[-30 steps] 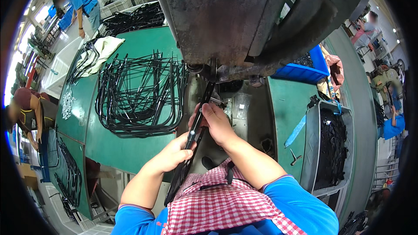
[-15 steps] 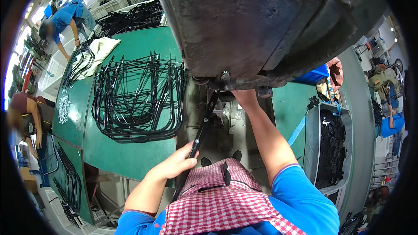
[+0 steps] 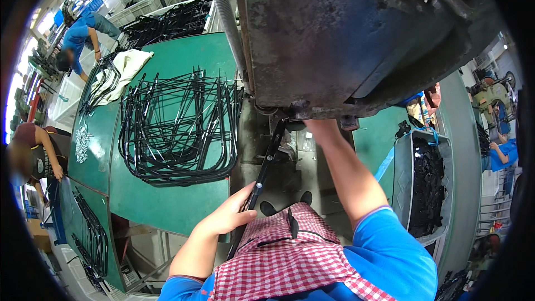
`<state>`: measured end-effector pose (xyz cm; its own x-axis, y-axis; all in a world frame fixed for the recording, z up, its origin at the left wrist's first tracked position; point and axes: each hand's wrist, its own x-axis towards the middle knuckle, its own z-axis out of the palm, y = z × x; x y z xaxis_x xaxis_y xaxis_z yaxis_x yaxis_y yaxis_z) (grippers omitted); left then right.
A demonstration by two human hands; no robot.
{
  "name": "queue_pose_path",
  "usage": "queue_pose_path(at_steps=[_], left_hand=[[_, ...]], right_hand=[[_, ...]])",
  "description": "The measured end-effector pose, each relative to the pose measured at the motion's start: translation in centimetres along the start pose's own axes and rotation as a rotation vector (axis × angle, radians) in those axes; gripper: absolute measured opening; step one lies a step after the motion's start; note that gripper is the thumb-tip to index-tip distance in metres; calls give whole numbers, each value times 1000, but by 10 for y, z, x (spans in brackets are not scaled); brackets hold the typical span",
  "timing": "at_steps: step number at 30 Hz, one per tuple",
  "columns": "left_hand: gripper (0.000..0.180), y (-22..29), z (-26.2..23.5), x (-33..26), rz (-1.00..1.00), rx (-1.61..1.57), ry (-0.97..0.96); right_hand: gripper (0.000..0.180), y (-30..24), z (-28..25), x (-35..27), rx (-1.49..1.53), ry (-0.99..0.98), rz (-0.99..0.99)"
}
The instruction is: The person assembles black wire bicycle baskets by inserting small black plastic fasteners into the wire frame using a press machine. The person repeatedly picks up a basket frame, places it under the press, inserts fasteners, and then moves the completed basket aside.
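Note:
My left hand grips the near part of a long black metal bar that runs up toward the underside of a big grey press machine. My right arm reaches forward under the machine; the right hand is mostly hidden beneath the machine's lower edge, by the bar's far end, and what it holds does not show. A red-and-white checked apron covers my lap.
A pile of bent black wire frames lies on the green table at my left. A grey bin of black parts stands at my right. Other people work at the left and far back.
My right hand left the bar's middle and went forward under the machine. The head moved nearer the machine. My left hand stays on the bar's near end.

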<state>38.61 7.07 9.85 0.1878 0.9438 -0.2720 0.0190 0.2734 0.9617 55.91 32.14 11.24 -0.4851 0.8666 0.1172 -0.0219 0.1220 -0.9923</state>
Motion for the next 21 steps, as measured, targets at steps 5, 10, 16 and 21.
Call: queue_pose_path(at_steps=[5, 10, 16, 21], left_hand=[[93, 4, -3, 3, -51, -56, -22], [101, 10, 0, -8, -103, -82, 56], [104, 16, 22, 0, -102, -221, 147], [108, 14, 47, 4, -106, -318, 211]], right_hand=[[24, -6, 17, -23, -258, 21, -146], [19, -34, 25, -19, -449, -127, -253], [56, -17, -17, -55, -595, 207, -397], [51, 7, -162, -127, -790, 654, -179]])
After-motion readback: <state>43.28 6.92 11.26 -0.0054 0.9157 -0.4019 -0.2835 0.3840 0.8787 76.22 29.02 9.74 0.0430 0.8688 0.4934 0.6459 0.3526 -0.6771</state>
